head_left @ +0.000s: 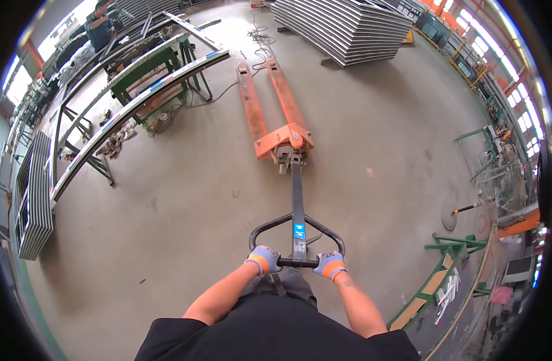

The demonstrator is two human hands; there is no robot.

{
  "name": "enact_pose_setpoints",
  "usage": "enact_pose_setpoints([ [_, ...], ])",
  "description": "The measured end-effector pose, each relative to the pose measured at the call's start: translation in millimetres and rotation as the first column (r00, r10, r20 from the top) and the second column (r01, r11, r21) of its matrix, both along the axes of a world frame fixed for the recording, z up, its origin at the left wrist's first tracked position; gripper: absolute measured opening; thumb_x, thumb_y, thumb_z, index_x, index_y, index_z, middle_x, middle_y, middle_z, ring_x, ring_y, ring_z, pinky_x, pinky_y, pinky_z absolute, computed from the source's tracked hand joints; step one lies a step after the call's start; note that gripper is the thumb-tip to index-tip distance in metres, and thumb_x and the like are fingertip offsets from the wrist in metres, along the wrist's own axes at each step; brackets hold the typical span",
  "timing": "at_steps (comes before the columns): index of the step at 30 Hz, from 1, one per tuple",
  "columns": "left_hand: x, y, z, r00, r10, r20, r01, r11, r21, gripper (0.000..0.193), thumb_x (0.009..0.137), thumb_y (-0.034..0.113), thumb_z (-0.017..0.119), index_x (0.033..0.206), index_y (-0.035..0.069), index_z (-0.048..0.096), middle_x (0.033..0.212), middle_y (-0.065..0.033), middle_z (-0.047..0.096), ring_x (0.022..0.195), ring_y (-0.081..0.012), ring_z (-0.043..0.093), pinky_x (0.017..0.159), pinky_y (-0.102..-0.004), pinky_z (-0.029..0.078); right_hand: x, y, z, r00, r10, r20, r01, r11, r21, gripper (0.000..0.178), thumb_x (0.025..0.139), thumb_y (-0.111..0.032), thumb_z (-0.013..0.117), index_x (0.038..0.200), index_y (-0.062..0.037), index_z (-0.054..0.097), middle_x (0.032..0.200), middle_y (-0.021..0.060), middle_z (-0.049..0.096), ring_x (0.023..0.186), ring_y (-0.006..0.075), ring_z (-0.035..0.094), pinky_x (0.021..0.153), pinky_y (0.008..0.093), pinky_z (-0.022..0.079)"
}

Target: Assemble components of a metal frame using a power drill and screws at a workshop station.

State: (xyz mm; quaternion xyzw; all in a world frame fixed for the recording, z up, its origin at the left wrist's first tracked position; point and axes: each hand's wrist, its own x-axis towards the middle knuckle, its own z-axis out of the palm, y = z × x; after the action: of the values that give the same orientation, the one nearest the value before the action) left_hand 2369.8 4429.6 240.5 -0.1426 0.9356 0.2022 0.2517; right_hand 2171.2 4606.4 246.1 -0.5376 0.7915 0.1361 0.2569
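Both your left hand and right hand wrap the handle of the orange pallet jack, standing on the floor ahead. Pushing forward could snag the loose cable by its fork tips; swinging wide might strike the stacked frames.

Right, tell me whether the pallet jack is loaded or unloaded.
The orange pallet jack is unloaded: both its forks show bare tops, with nothing resting on them.
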Motion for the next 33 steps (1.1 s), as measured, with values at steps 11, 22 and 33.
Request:
enact_pose_setpoints([
  [11,60.0,35.1,-12.0,0.993,-0.119,0.022,0.118,0.991,0.071,0.044,0.082,0.052,0.059,0.092,0.010,0.069,0.090,-0.0106,0.071,0.086,-0.0264,0.069,0.076,-0.0398,0.053,57.9,35.1,18.4,0.988,0.019,0.155,-0.048,0.982,0.183,0.045,0.076,-0.052,0.061,0.095,-0.0127,0.069,0.095,0.0105,0.071,0.092,0.0274,0.068,0.084,0.0385,0.049],
  [22,41.7,128.4,-16.1,0.998,-0.018,0.064,0.008,0.987,0.159,0.048,0.081,0.053,0.059,0.099,0.008,0.067,0.095,-0.0126,0.071,0.090,-0.0289,0.068,0.079,-0.0410,0.052,21.5,113.1,2.6,0.978,0.102,0.184,-0.138,0.970,0.199,0.043,0.076,-0.051,0.063,0.095,-0.0124,0.067,0.093,0.0100,0.071,0.091,0.0259,0.068,0.083,0.0391,0.046],
  [33,51.9,144.5,23.9,0.931,0.268,-0.249,-0.261,0.963,0.060,0.041,0.075,0.037,0.066,0.104,0.008,0.064,0.104,-0.0134,0.064,0.108,-0.0310,0.059,0.096,-0.0475,0.043,13.1,103.8,33.3,0.971,0.180,0.158,-0.199,0.974,0.111,0.041,0.079,-0.052,0.055,0.086,-0.0146,0.071,0.084,0.0137,0.070,0.084,0.0304,0.068,0.075,0.0405,0.052],
])
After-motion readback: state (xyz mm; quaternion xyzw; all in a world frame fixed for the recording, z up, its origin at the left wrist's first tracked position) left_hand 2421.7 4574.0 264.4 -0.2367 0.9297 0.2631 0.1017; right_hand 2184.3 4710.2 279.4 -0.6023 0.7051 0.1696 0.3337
